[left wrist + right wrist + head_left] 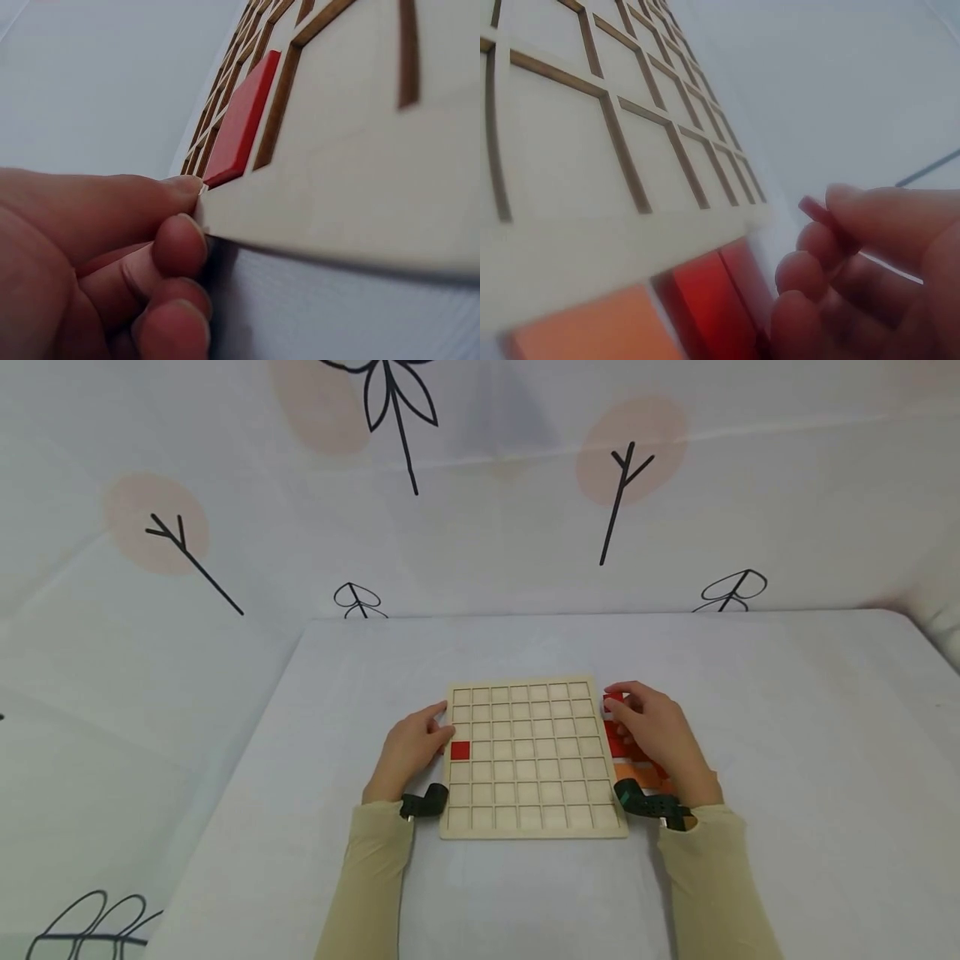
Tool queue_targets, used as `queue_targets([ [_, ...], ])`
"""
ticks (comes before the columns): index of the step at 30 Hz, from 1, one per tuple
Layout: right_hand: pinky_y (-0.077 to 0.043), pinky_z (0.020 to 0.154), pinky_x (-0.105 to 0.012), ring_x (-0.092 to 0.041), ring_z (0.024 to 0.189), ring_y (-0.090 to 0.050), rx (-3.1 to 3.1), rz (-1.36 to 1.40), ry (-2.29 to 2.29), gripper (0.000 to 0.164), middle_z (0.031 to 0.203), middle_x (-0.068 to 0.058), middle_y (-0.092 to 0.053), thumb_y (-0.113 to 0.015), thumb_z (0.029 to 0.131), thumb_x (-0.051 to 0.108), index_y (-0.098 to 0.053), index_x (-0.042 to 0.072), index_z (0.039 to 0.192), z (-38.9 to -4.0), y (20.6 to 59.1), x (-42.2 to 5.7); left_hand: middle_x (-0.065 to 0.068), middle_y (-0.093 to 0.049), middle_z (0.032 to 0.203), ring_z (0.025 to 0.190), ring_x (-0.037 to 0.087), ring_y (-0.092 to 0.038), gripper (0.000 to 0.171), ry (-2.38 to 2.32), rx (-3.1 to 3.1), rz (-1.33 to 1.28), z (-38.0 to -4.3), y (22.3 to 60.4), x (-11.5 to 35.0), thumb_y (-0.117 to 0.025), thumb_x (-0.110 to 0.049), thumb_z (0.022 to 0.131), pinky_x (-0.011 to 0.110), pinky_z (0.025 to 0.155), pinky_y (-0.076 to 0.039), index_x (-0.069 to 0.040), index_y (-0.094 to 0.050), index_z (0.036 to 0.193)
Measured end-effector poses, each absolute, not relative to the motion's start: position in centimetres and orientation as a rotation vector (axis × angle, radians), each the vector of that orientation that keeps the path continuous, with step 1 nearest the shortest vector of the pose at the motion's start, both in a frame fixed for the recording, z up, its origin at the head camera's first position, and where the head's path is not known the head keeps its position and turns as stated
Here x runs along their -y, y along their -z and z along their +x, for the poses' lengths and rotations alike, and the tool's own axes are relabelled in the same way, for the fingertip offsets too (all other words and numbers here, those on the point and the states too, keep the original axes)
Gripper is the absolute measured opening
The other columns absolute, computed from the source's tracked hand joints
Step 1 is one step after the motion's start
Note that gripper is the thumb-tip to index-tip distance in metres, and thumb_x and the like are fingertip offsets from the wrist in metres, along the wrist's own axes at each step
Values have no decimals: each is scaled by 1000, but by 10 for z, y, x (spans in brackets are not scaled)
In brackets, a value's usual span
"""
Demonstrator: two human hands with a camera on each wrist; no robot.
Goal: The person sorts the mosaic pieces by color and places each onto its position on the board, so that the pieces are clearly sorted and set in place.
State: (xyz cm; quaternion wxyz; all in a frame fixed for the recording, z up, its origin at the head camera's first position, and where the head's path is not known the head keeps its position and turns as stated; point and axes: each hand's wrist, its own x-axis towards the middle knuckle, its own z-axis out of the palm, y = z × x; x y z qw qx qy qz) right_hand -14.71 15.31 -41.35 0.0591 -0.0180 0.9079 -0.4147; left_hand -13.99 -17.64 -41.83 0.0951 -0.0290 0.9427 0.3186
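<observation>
A pale wooden grid board [532,835] lies flat between the hands, its square cells edged by raised ribs. One red square tile [460,751] fills a cell in the leftmost column, by the left thumb. My left hand [412,742] holds the board's left edge, thumb at the rim and curled fingers against the side, as the left wrist view shows. Just off the board's upper right edge, my right hand [656,727] pinches a thin red tile [829,223] between thumb and fingers, raised above the table. The hand partly hides the tiles beneath it.
Red tiles [615,740] and orange tiles [630,772] lie along the board's right side, under the right hand and wrist. A white cloth [825,735] covers the table, and a patterned cloth [495,527] hangs behind it.
</observation>
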Motion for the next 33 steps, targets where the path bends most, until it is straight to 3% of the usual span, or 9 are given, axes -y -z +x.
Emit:
queue_targets([
  [9, -46, 50, -30, -21, 65, -54, -2683, -87, 1283, 36, 81, -9, -57, -52, 89, 37, -51, 16, 118, -147, 413, -145, -2, -54, 67, 56, 14, -51, 50, -936, -2783, -97, -141, 418, 175, -56, -30, 87, 28, 57, -37, -19, -42, 134],
  [25, -43, 52, -31, -23, 63, -51, -2605, -254, 1336, 27, 75, -7, -57, -53, 89, 33, -54, 17, 111, -147, 414, -126, -2, -53, 68, 55, 13, -51, 50, -913, -2803, -78, -140, 419, 177, -55, -29, 88, 28, 56, -38, -19, -42, 135],
  [33, -46, 59, -31, -21, 65, -53, -2525, -297, 1349, 26, 77, -8, -57, -49, 91, 20, -52, 15, 116, -148, 413, -116, -2, -53, 68, 56, 14, -51, 50, -909, -2798, -89, -142, 420, 177, -55, -30, 87, 28, 56, -38, -20, -42, 135],
])
